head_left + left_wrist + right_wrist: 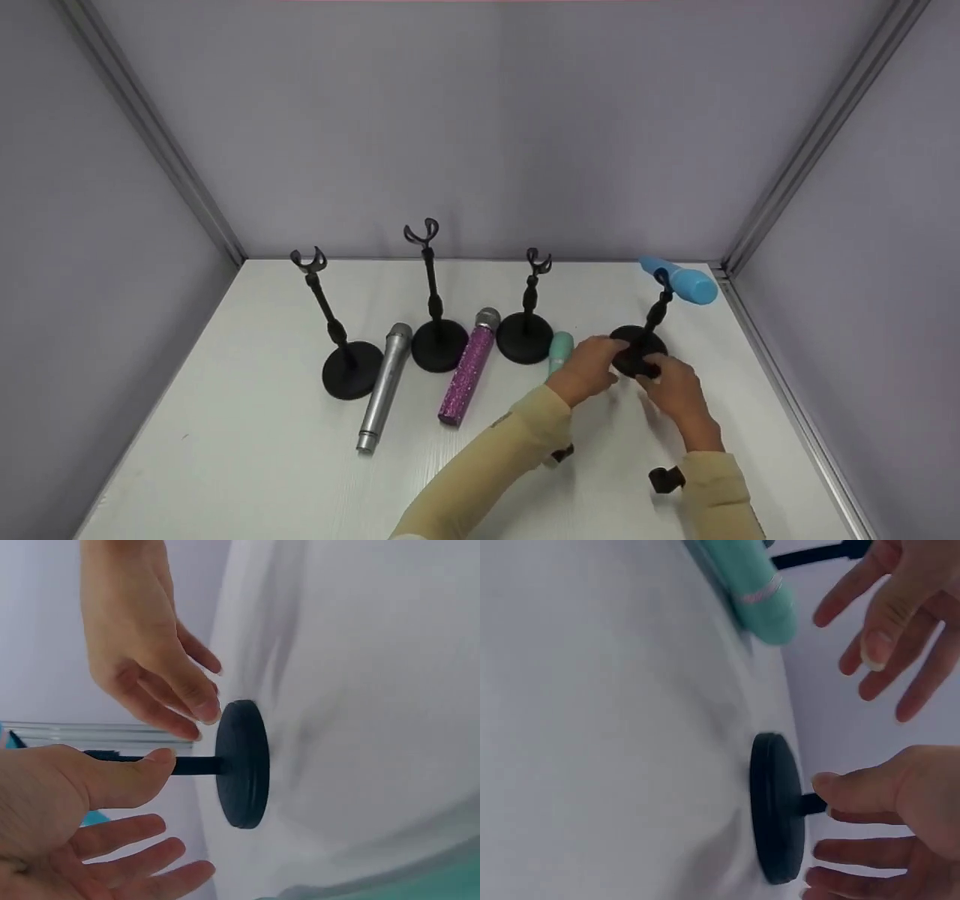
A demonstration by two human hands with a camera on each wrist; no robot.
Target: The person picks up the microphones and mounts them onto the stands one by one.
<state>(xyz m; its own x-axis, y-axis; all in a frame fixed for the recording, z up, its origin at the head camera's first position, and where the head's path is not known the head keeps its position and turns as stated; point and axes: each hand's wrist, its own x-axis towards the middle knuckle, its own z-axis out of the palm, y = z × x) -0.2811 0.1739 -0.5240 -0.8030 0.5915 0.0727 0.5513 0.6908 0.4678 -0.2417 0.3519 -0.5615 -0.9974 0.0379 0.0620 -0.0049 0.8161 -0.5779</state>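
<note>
Both hands are at the round black base of the rightmost microphone stand [643, 342]. On the base's left side is my left hand [592, 369], thumb and fingers spread; on its near right side is my right hand [677, 394]. Loosely extended fingers and gaps around the pole [196, 766] show in the wrist views, with neither hand curled round it. A light blue microphone [694, 286] rests across the clip at the top of this stand. Partly hidden behind my left hand, a teal microphone [761, 592] lies on the table.
Three more black stands, left [352, 371], middle [440, 346] and right [525, 339], stand along the white table [247, 450] with bare clips. Between them lie a silver microphone [386, 386] and a glittery purple microphone [469, 371]. Grey panels wall the table's back and sides.
</note>
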